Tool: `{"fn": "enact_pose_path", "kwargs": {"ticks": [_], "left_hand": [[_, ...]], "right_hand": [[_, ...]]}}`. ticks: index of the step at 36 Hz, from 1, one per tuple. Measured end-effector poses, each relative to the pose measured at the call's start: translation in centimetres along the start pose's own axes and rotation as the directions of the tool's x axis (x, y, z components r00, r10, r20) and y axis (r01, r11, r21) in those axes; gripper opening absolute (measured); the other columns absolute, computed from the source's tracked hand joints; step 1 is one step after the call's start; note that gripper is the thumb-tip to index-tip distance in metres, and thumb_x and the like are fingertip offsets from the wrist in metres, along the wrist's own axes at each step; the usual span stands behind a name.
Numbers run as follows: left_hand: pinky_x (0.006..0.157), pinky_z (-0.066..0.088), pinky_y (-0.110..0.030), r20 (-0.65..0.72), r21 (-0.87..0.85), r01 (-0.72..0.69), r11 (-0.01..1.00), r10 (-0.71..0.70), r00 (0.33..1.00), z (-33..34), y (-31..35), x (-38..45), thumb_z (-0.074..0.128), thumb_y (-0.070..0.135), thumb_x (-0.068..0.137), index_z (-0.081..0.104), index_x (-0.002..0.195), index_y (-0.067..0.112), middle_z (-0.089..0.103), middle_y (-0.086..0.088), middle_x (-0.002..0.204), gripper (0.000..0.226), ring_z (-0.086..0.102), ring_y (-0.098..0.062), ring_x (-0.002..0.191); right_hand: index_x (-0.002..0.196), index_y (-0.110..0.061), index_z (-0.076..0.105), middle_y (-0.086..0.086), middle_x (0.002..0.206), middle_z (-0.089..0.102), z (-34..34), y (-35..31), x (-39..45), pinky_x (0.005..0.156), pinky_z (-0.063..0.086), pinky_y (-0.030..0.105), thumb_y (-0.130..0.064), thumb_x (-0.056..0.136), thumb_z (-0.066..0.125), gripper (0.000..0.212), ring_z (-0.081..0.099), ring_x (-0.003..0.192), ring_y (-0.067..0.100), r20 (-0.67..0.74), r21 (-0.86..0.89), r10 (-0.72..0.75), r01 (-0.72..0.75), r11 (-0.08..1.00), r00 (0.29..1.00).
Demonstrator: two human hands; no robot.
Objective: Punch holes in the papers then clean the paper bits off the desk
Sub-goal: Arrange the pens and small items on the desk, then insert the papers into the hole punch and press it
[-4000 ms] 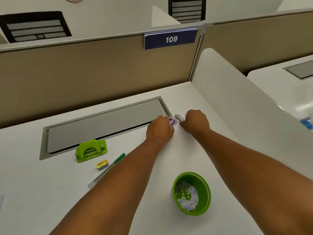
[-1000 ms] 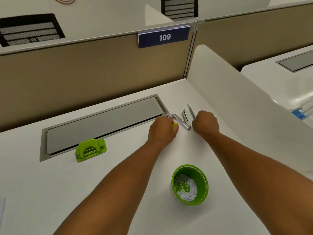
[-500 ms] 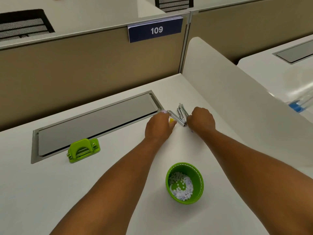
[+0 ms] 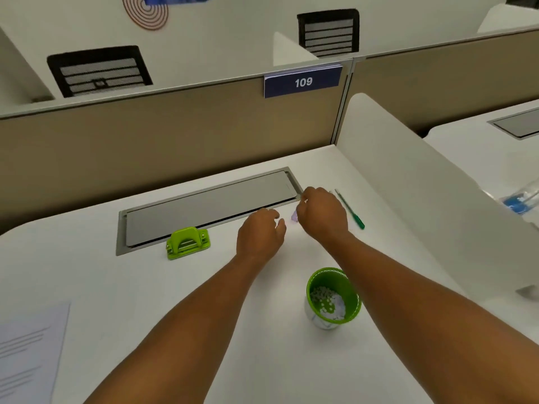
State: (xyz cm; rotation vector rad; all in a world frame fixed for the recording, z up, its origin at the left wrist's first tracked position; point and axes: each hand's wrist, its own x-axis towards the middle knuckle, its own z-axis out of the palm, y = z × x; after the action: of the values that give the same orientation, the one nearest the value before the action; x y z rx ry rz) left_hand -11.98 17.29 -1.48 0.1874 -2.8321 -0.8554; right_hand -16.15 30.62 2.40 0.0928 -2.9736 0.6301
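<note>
The green hole punch (image 4: 188, 243) sits on the white desk (image 4: 145, 287) at the front edge of a grey hatch. A green cup (image 4: 332, 298) holding several white paper bits stands near my right forearm. One printed sheet (image 4: 26, 354) lies at the lower left. My left hand (image 4: 261, 231) hovers by the hatch's right end, fingers loosely curled, with nothing visible in it. My right hand (image 4: 320, 214) is just to its right, fingers closed, with a small purple piece (image 4: 294, 217) showing at its fingertips.
A green-capped pen (image 4: 350, 209) lies just right of my right hand. The grey hatch (image 4: 210, 205) is set into the desk. A white divider (image 4: 408, 185) walls the right side and a beige partition (image 4: 175, 135) the back. Beyond the divider lies a water bottle (image 4: 522, 199).
The metal pieces seen between my hands are no longer visible. The pen now lies to the right of my right hand. My left hand has drawn back and loosened.
</note>
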Motion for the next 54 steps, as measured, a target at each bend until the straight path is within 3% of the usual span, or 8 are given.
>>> {"fn": "enact_pose_path", "kwargs": {"ticks": [9,20,26,39,46,48,50,54], "left_hand": [[0.08,0.055,-0.034,-0.107,0.031,0.067,0.997,-0.063,0.992,-6.0,-3.7,-4.9,0.053,0.036,0.094,0.069,0.115,0.019,0.07,-0.001,0.11,0.031,0.064,-0.021,0.098],[0.066,0.047,-0.029,-0.268,0.027,0.229,0.973,-0.214,0.94,-13.9,-11.5,-11.9,0.051,0.028,0.094,0.069,0.096,0.014,0.069,-0.005,0.091,0.023,0.062,-0.025,0.079],[0.072,0.055,-0.034,-0.301,-0.002,0.294,0.956,-0.281,0.911,-17.2,-15.2,-16.1,0.051,0.028,0.094,0.071,0.102,0.015,0.071,-0.005,0.099,0.024,0.065,-0.026,0.084],[0.07,0.055,-0.035,-0.405,-0.049,0.432,0.9,-0.414,0.816,-23.7,-25.8,-24.7,0.06,0.024,0.09,0.07,0.1,0.014,0.063,-0.007,0.111,0.017,0.064,-0.026,0.09],[0.08,0.054,-0.041,-0.393,-0.024,0.521,0.853,-0.487,0.78,-25.9,-30.1,-27.8,0.058,0.024,0.091,0.069,0.107,0.012,0.062,-0.01,0.118,0.023,0.058,-0.03,0.107],[0.086,0.052,-0.043,-0.388,-0.007,0.565,0.825,-0.523,0.759,-26.4,-31.3,-28.7,0.059,0.026,0.091,0.068,0.111,0.012,0.061,-0.012,0.12,0.026,0.055,-0.031,0.111],[0.091,0.048,-0.044,-0.375,0.019,0.619,0.786,-0.568,0.733,-26.9,-32.6,-29.6,0.059,0.029,0.092,0.066,0.118,0.011,0.059,-0.014,0.124,0.032,0.052,-0.032,0.115],[0.095,0.045,-0.046,-0.306,0.076,0.726,0.684,-0.677,0.67,-27.9,-34.9,-30.9,0.058,0.037,0.092,0.057,0.129,0.009,0.053,-0.017,0.128,0.047,0.047,-0.034,0.12]], "right_hand": [[0.111,-0.011,0.064,0.008,0.104,0.066,0.6,-6.9,-4.9,0.066,0.042,0.027,-0.021,0.095,0.051,0.023,0.062,0.088,0.024,0.048,0.044,-0.118,0.116,0.992,0.992],[0.11,-0.013,0.063,0.007,0.106,0.065,3.0,-15.0,-13.9,0.076,0.05,0.035,-0.025,0.093,0.049,0.025,0.062,0.096,0.028,0.117,0.118,-0.255,0.242,0.963,0.96],[0.109,-0.016,0.064,0.005,0.11,0.066,5.0,-18.9,-18.2,0.081,0.048,0.034,-0.022,0.092,0.05,0.023,0.061,0.101,0.028,0.189,0.155,-0.277,0.25,0.956,0.942],[0.109,-0.005,0.063,0.012,0.109,0.066,9.8,-26.8,-26.3,0.081,0.046,0.033,-0.017,0.09,0.05,0.026,0.06,0.101,0.03,0.378,0.183,-0.301,0.248,0.951,0.876],[0.112,-0.004,0.062,0.01,0.111,0.066,12.4,-30.3,-29.5,0.081,0.048,0.032,-0.015,0.09,0.049,0.028,0.061,0.103,0.029,0.463,0.176,-0.303,0.249,0.952,0.833],[0.104,-0.004,0.062,0.008,0.103,0.066,13.0,-31.2,-30.0,0.071,0.045,0.028,-0.014,0.089,0.049,0.022,0.062,0.097,0.027,0.495,0.175,-0.286,0.229,0.958,0.82],[0.08,-0.008,0.054,0.003,0.081,0.058,13.6,-31.8,-30.4,0.053,0.036,0.022,-0.013,0.087,0.049,0.01,0.058,0.078,0.024,0.515,0.171,-0.257,0.195,0.966,0.818],[0.062,-0.015,0.034,-0.003,0.063,0.042,14.5,-32.7,-30.8,0.045,0.026,0.022,-0.012,0.084,0.051,0.028,0.039,0.053,0.011,0.527,0.186,-0.196,0.113,0.976,0.827]]}}
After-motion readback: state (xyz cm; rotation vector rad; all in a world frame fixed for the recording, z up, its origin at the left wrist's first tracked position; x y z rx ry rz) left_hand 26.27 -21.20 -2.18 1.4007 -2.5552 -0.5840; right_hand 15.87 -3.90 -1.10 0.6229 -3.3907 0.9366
